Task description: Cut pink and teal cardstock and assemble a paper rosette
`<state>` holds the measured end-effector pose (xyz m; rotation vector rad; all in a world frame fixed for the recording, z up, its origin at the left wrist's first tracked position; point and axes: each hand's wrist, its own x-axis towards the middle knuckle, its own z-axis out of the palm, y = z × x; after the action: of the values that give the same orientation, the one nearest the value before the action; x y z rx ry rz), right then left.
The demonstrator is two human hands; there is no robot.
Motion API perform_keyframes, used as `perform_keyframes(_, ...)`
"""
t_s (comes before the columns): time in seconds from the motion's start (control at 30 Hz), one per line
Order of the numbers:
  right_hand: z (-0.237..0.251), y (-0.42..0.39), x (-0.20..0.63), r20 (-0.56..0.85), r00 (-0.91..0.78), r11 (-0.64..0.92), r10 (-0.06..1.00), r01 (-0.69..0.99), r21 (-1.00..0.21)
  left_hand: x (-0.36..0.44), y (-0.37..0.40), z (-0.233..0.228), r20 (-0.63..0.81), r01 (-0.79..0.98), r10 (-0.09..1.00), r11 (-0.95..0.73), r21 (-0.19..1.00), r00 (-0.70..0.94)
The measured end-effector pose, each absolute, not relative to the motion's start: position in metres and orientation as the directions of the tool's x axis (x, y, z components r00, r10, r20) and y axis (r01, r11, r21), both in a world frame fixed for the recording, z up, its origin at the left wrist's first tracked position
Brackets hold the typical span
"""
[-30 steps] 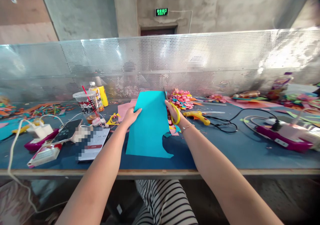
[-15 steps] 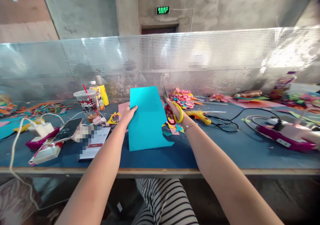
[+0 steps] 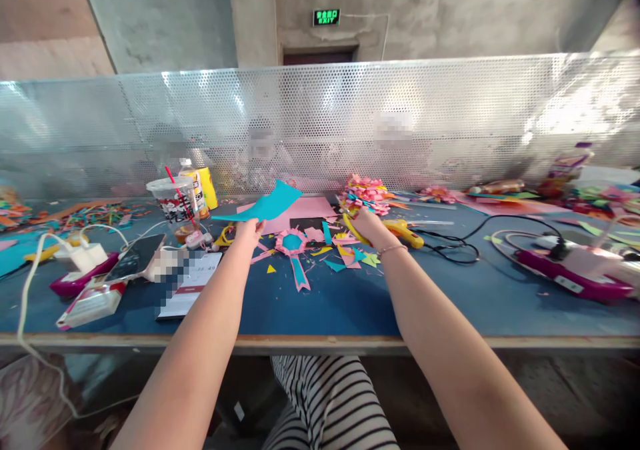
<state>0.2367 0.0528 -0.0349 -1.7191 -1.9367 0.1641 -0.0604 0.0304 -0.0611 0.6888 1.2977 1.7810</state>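
Observation:
My left hand (image 3: 250, 229) pinches one edge of a bright blue paper sheet (image 3: 277, 202), which tilts and curls above the table's far part. My right hand (image 3: 367, 225) is closed around the scissors (image 3: 351, 229); a yellow handle loop shows, while the blades are hidden. Right behind it stands a heap of pink, yellow and blue paper strips (image 3: 365, 192). Between my hands lies a pink-and-blue paper rosette (image 3: 293, 241) with a forked tail. Paper scraps (image 3: 345, 255) are scattered beside it, and a pink sheet (image 3: 315, 208) lies beyond.
A yellow glue gun (image 3: 406, 233) with a black cable lies right of my right hand. On the left are a plastic cup with straw (image 3: 175, 207), a phone (image 3: 137, 259) and a power strip (image 3: 83, 273). Another power strip (image 3: 565, 277) sits right. A perforated metal screen (image 3: 320, 123) stands behind.
The blue sheet has swung from upright to a flatter tilt, moving up and left and uncovering the rosette and scraps. My right hand has moved slightly, with the scissors now lower.

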Motion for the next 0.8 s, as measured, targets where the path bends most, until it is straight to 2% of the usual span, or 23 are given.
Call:
perform_keyframes(0.07,-0.037,0.048,0.232,0.268,0.005,0.108,0.964,0.908,-0.405,-0.051,0.025,-0.059,-0.061,-0.329,0.913,-0.082,0.941,-0.403)
perform_keyframes(0.1,-0.037,0.046,0.230,0.249,0.007,0.093,0.968,0.918,-0.387,-0.047,0.021,-0.058,-0.052,-0.284,0.927,-0.061,0.957,-0.372)
perform_keyframes(0.13,-0.037,0.044,0.228,0.238,0.003,0.086,0.971,0.928,-0.362,-0.043,0.018,-0.057,-0.018,-0.188,0.939,-0.050,0.981,-0.344)
perform_keyframes(0.2,-0.036,0.044,0.228,0.238,0.003,0.075,0.971,0.945,-0.318,-0.036,0.011,-0.056,0.119,0.137,0.957,-0.085,0.987,-0.264)
perform_keyframes(0.27,-0.035,0.045,0.229,0.262,0.019,0.065,0.965,0.950,-0.306,-0.029,0.005,-0.056,0.272,0.475,0.957,-0.195,0.858,-0.098)
perform_keyframes(0.3,-0.035,0.045,0.230,0.281,0.035,0.057,0.959,0.948,-0.312,-0.025,0.003,-0.056,0.319,0.582,0.948,-0.253,0.773,-0.011)
perform_keyframes(0.4,-0.033,0.046,0.227,0.352,0.038,0.091,0.935,0.935,-0.343,-0.016,-0.002,-0.057,0.422,0.766,0.888,-0.397,0.506,0.181)
perform_keyframes(0.47,-0.032,0.043,0.221,0.385,-0.022,0.169,0.923,0.921,-0.351,-0.012,-0.003,-0.057,0.465,0.805,0.849,-0.449,0.388,0.250)
perform_keyframes(0.5,-0.032,0.040,0.216,0.390,-0.061,0.209,0.919,0.913,-0.350,-0.010,-0.004,-0.056,0.482,0.809,0.837,-0.460,0.366,0.258)
perform_keyframes(0.63,-0.037,0.024,0.191,0.336,-0.164,0.264,0.928,0.923,-0.279,-0.006,-0.005,-0.055,0.507,0.766,0.820,-0.500,0.404,0.268)
perform_keyframes(0.73,-0.042,0.013,0.174,0.273,-0.236,0.289,0.933,0.942,-0.173,-0.004,-0.005,-0.057,0.490,0.726,0.793,-0.570,0.386,0.362)
perform_keyframes(0.8,-0.041,0.009,0.170,0.219,-0.327,0.360,0.919,0.923,-0.132,-0.004,-0.004,-0.060,0.460,0.713,0.782,-0.599,0.365,0.421)
